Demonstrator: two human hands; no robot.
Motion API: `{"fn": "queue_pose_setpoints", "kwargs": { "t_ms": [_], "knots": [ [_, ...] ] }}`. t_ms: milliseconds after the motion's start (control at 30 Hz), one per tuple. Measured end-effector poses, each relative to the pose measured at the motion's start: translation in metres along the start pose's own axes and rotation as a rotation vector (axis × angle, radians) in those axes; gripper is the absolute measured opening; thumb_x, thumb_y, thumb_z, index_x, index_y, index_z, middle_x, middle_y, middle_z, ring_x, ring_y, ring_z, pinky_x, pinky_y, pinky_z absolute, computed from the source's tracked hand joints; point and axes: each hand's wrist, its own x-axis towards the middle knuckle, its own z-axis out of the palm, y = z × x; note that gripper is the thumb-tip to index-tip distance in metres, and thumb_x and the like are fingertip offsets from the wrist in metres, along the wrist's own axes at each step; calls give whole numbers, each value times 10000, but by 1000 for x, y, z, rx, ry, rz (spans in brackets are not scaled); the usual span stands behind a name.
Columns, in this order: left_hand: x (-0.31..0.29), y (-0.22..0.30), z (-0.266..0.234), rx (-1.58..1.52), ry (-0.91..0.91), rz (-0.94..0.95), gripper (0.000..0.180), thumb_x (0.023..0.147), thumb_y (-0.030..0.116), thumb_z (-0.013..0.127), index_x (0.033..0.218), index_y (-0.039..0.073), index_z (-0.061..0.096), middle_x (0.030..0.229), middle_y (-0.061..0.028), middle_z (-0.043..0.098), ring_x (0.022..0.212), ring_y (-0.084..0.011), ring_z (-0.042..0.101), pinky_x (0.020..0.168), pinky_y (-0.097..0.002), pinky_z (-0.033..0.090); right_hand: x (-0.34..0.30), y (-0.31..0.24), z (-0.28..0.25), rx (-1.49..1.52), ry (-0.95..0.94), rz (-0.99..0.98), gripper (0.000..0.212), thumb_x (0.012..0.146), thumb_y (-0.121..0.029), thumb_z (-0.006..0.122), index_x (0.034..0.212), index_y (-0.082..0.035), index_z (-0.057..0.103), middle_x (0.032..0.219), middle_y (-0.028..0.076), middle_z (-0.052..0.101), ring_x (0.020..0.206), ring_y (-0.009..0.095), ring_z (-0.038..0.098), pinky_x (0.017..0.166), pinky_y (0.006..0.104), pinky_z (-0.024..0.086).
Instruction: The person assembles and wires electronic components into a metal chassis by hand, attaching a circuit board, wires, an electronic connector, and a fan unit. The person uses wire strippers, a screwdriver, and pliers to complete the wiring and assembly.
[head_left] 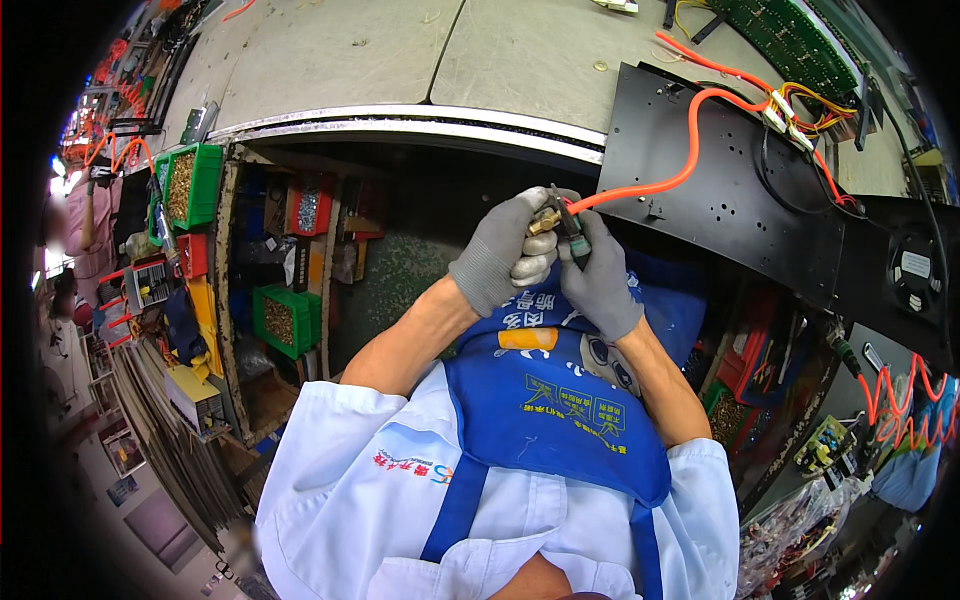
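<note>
Both my hands wear grey knit gloves and meet in front of my chest, at the worktable's edge. My left hand [505, 252] is closed around a small brass-coloured fitting [544, 221], beside the near end of an orange tube [640, 189]. In my right hand [602, 275] are the dark green handles of a small hand tool [578, 247] that looks like pliers. Its jaws lie close to the fitting and the tube end; the fingers partly hide them. From there the tube curves over a black metal panel [665, 135] to the right.
Yellow and orange wires with white connectors [790, 120] lie on the panel near a green circuit board [785, 40]. A black fan [912, 268] sits at far right. Green bins of small brass parts [287, 320] stand at left. A coiled orange cord [900, 410] hangs at lower right.
</note>
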Motion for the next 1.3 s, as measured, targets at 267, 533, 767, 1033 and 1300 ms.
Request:
{"fn": "queue_pose_setpoints", "kwargs": {
  "t_ms": [267,533,767,1033,1300],
  "knots": [
    [3,-10,6,1173,418,1011,370,1084,275,451,1271,15,635,795,-42,638,639,-84,580,599,-237,497,-1,-35,-9,51,-198,313,296,916,-57,639,1198,0,568,991,232,649,863,419,663,724,463,516],
    [-1,3,6,182,166,92,363,1096,280,392,1233,42,631,660,8,515,433,-93,429,394,-223,368,-1,6,2,-27,-38,5,354,877,-20,646,1218,3,549,961,232,643,855,424,662,721,468,525],
    [5,-6,-2,1023,350,896,400,1086,284,407,1274,14,634,730,-23,594,560,-71,528,526,-219,426,-1,-26,3,85,-122,230,256,920,-76,645,1156,-12,570,964,219,635,838,405,661,739,449,523],
    [0,-2,6,357,321,132,445,1087,369,365,1269,56,624,606,21,417,420,-40,319,385,-218,299,-1,-7,7,3,-126,131,281,905,-67,648,1165,-4,560,991,230,631,877,435,649,751,471,519],
    [-10,15,3,263,251,86,442,1104,384,361,1294,78,618,596,35,400,419,-37,328,392,-204,285,8,-16,7,84,-115,109,304,904,-56,645,1183,6,541,1039,245,623,933,454,632,772,483,505]
  ]
}}
